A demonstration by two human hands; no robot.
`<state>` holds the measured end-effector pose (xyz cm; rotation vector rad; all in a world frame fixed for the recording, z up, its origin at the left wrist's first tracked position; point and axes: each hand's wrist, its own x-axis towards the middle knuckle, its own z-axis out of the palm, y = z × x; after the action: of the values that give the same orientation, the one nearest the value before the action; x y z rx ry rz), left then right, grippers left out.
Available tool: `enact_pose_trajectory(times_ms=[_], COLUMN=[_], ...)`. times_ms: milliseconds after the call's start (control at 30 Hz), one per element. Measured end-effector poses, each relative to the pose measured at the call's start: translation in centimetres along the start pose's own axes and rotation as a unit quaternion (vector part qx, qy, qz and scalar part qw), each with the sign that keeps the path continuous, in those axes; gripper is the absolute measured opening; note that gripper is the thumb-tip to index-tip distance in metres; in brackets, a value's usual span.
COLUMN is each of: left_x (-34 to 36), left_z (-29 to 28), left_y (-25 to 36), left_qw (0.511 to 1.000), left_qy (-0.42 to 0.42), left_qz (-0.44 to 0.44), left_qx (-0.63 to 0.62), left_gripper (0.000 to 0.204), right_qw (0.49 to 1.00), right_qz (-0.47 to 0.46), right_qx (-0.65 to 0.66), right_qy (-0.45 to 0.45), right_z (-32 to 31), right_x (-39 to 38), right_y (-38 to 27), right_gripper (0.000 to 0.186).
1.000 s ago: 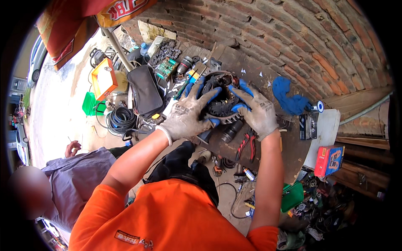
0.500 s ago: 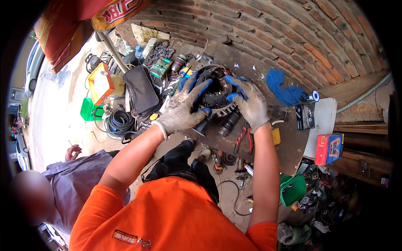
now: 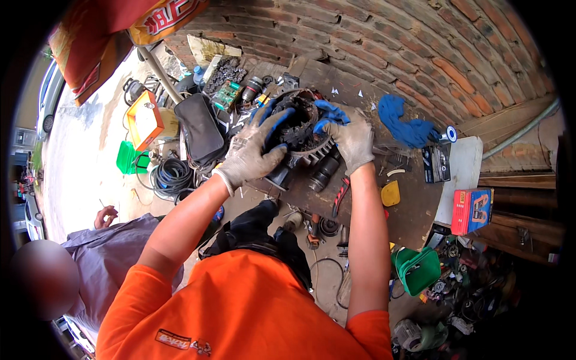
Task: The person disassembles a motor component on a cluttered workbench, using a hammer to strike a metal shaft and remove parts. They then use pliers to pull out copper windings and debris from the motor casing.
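A round, finned motor housing (image 3: pixel 316 155), blackened and greasy inside, sits on the dark workbench (image 3: pixel 384 222) before me. Both hands wear grey gloves with blue fingertips. My left hand (image 3: pixel 251 153) grips the housing's left side, fingers over the rim and thumb lower down. At the right rim, my right hand (image 3: pixel 351 138) holds on with bent fingers; what its fingertips touch inside is hard to make out. A black cylindrical part (image 3: pixel 324 174) lies just below the housing, and red-handled pliers (image 3: pixel 341 197) lie beside my right forearm.
A blue cloth (image 3: pixel 399 123) and a yellow piece (image 3: pixel 390 193) lie to the right. At the left are a black bag (image 3: pixel 201 129), coiled cable (image 3: pixel 171 177) and an orange tray (image 3: pixel 144 120). A brick wall (image 3: pixel 384 42) rises behind. Another person's hand (image 3: pixel 106 216) shows lower left.
My right hand has shifted left along the rim, its fingers more bent. My left hand has slid slightly left and down, still on the housing. The view has moved a little.
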<state>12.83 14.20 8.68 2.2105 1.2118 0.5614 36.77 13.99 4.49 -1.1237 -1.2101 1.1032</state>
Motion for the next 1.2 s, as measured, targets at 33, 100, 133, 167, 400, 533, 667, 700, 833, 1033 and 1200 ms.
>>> enact_pose_trajectory(times_ms=[33,100,133,167,400,533,667,700,833,1033,1200], left_x=[0.0,-0.2,-0.2,-0.2,-0.2,-0.8,-1.3,-1.2,-0.9,0.9,7.0], left_z=[0.1,0.2,0.4,0.5,0.4,0.9,1.0,0.9,1.0,0.0,-2.5], left_y=[-0.3,-0.4,-0.6,-0.8,-0.3,-1.0,0.0,0.3,0.3,-1.0,2.7], left_qw=[1.0,0.995,0.992,0.989,0.989,0.983,0.983,0.985,0.985,0.972,0.975], left_qy=[0.017,0.056,0.068,0.079,0.094,0.145,0.161,0.155,0.149,0.15,-0.069], left_qz=[0.008,0.006,0.006,0.007,-0.014,-0.031,-0.042,-0.045,-0.057,-0.137,-0.204], left_qx=[-0.024,-0.087,-0.106,-0.125,-0.114,-0.105,-0.081,-0.064,-0.067,-0.122,0.05], left_gripper=[0.075,0.067,0.065,0.063,0.056,0.054,0.05,0.05,0.049,0.054,0.084], right_qw=[0.999,0.999,0.998,0.999,0.997,0.991,0.994,0.993,0.964,0.951,0.93], right_qz=[0.005,-0.001,-0.004,0.022,0.03,0.081,0.036,0.009,0.005,-0.052,0.004], right_qx=[0.035,-0.035,-0.07,-0.025,-0.043,-0.02,-0.045,-0.07,-0.266,-0.289,-0.353], right_qy=[-0.006,-0.007,-0.007,-0.014,-0.053,-0.105,0.089,0.097,0.019,0.098,0.099], right_z=[0.1,-0.3,-0.5,-0.5,-1.4,-2.7,-3.6,-3.4,-2.4,-0.8,-0.5], right_x=[0.1,0.6,0.8,0.8,0.9,0.7,1.7,2.1,2.7,2.6,3.0], right_y=[0.0,0.5,0.7,0.8,0.6,-3.1,-2.8,-2.4,0.8,2.7,1.9], right_gripper=[0.055,0.056,0.057,0.056,0.048,0.04,0.031,0.031,0.027,0.029,0.026])
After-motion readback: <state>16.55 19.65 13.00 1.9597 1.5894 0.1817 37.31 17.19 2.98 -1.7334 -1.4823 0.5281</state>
